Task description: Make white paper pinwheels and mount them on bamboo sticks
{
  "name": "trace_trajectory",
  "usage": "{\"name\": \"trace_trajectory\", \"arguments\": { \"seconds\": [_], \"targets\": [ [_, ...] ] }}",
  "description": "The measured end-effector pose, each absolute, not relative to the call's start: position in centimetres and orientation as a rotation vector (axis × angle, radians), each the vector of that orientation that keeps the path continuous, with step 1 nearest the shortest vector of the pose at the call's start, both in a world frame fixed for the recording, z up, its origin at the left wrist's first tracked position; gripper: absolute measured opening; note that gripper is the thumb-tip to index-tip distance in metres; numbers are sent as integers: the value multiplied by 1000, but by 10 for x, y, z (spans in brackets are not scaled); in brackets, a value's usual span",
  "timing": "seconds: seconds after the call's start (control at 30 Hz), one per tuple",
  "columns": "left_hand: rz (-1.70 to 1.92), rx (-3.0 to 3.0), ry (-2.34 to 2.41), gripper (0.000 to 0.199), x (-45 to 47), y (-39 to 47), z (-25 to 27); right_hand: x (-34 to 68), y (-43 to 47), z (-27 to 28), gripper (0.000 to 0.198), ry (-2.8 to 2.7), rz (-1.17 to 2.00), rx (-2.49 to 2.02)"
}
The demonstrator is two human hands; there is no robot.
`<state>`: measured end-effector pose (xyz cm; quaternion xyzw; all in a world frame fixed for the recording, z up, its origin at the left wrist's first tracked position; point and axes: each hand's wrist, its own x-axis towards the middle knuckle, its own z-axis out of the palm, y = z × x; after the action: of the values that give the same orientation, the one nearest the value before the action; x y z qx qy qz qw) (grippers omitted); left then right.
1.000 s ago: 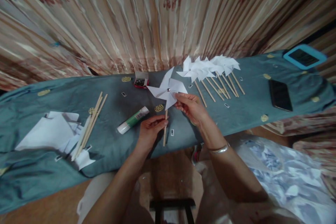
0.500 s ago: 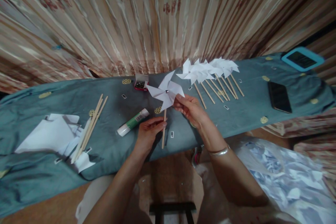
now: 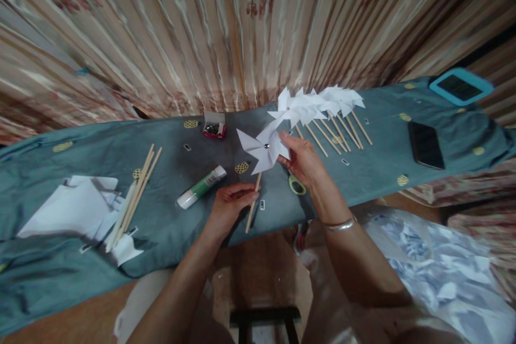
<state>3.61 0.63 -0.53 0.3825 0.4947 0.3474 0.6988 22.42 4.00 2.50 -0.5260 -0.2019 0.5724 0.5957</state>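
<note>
A white paper pinwheel [image 3: 264, 149] with a shiny metal pin at its centre is held between both hands above the cloth. My left hand [image 3: 231, 203] pinches its wooden stick [image 3: 253, 208] between thumb and fingers. My right hand [image 3: 303, 158] is closed on the right-hand blade of the pinwheel, with the thumb on the front of the paper. Several similar pinwheels [image 3: 318, 105] lie in an overlapping row behind, their sticks pointing towards me. A small open box of metal pins [image 3: 214, 128] sits behind and left of the held pinwheel.
On the green cloth [image 3: 169, 172] lie a glue stick [image 3: 201, 187], loose wooden sticks [image 3: 139, 188] and white paper pieces [image 3: 74, 208] at left. A yellow-green scissor handle [image 3: 297, 185] shows beside my right wrist. A phone [image 3: 426, 145] and a blue-framed device [image 3: 460, 86] lie at right.
The held pinwheel has tilted and its head has moved to the right, together with my right hand. My left hand still grips the stick. More of the scissor handle shows now.
</note>
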Motion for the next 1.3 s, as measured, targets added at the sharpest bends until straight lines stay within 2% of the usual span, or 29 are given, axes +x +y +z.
{"name": "trace_trajectory", "arguments": {
  "seconds": [0.2, 0.73, 1.03, 1.3],
  "targets": [
    [783, 856, 1112, 33, 36, 6, -5, 221, 38, 27, 26, -486, 1306, -1211],
    [800, 818, 1107, 32, 36, 6, -6, 217, 39, 23, 37, -542, 1289, -1147],
    [858, 778, 1110, 30, 36, 8, -6, 217, 38, 18, 28, -558, 1311, -1169],
    [895, 775, 1120, 31, 37, 9, -11, 209, 36, 22, 33, -517, 1369, -1193]
  ]
}}
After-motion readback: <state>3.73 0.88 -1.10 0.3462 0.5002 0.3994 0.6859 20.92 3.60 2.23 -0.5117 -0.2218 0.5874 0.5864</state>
